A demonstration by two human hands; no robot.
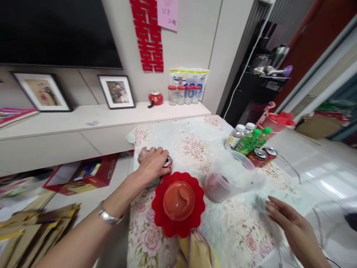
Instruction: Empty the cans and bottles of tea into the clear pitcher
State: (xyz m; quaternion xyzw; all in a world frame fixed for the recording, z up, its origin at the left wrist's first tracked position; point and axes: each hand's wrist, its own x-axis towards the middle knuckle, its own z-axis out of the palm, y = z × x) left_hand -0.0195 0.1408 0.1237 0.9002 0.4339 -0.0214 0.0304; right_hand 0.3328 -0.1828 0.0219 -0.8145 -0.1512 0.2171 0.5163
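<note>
Red metal can (pixel 168 161) on the counter (pixel 195 145), left hand (pixel 153 163) curling its fingers over the top; likely light, slippery, best held round its sides. Right hand (pixel 292 223) open, empty.

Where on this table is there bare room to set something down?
Bare cloth lies at the far middle, between the left hand and the bottles, and near, between the red dish and the right hand. Crowded: around the clear tub and the cans by the bottles.

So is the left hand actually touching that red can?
Touching. The head view shows the left hand laid over the top of the can, fingers curled down on its rim with no gap between them.
</note>
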